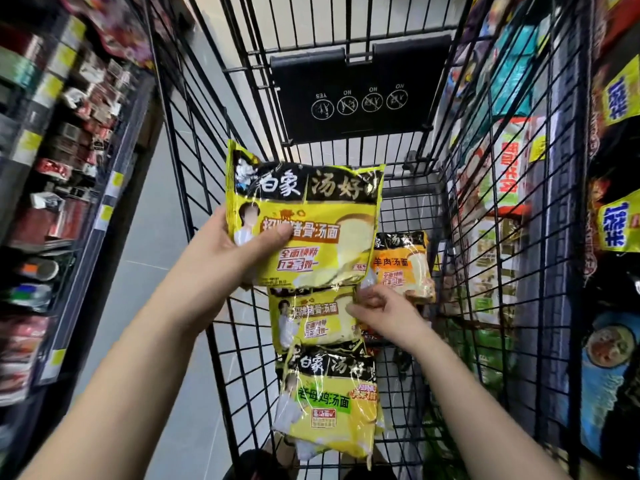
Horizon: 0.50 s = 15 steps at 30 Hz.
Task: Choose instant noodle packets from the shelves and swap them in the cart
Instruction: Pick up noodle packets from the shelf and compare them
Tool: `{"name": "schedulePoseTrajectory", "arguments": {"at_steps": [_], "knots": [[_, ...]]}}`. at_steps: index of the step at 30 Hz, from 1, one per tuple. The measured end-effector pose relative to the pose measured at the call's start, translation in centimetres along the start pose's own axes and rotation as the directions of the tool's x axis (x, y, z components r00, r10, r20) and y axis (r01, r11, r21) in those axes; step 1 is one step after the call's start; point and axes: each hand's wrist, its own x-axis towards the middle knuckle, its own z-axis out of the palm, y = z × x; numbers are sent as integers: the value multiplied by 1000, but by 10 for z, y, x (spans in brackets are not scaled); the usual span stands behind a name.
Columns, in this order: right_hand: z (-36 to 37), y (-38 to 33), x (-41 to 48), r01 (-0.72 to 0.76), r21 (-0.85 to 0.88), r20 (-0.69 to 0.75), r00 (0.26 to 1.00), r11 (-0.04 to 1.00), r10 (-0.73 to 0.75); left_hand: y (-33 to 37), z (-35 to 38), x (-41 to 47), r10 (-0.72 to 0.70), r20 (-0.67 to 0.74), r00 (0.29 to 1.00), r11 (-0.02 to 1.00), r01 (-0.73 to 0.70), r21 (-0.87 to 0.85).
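My left hand (239,247) grips a large yellow noodle packet (311,216) by its left edge and holds it above the black wire cart (242,341). Down in the cart lie a second yellow packet (311,323), a yellow-green packet (329,403) nearest me, and an orange packet (405,265) at the right. My right hand (384,313) reaches into the cart with fingers spread, over the second yellow packet and just below the orange one. It holds nothing that I can see.
Shelves of packaged goods (62,140) line the left side, and noodle packets (505,174) fill the shelves on the right, seen through the cart's wire wall. The cart's black child-seat flap (356,98) stands at its far end. Grey floor (138,271) runs between the cart and the left shelves.
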Motion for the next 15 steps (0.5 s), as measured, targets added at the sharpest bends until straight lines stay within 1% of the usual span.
{"name": "schedulePoseTrajectory", "arguments": {"at_steps": [4,7,11,15], "knots": [[20,-5,-1,-74,-145,-82,995,987,63,2,-6,4,-1,10,1000,1000,1,2],[34,-7,-1,-110,-81,-101,990,991,101,-2,-10,5,-7,22,1000,1000,7,-12],[51,-10,0,-84,-20,-139,987,996,80,-10,-13,7,-11,27,1000,993,14,-113],[55,-19,-4,-44,70,-103,993,997,51,-15,-13,6,-1,35,999,980,8,-198]]}}
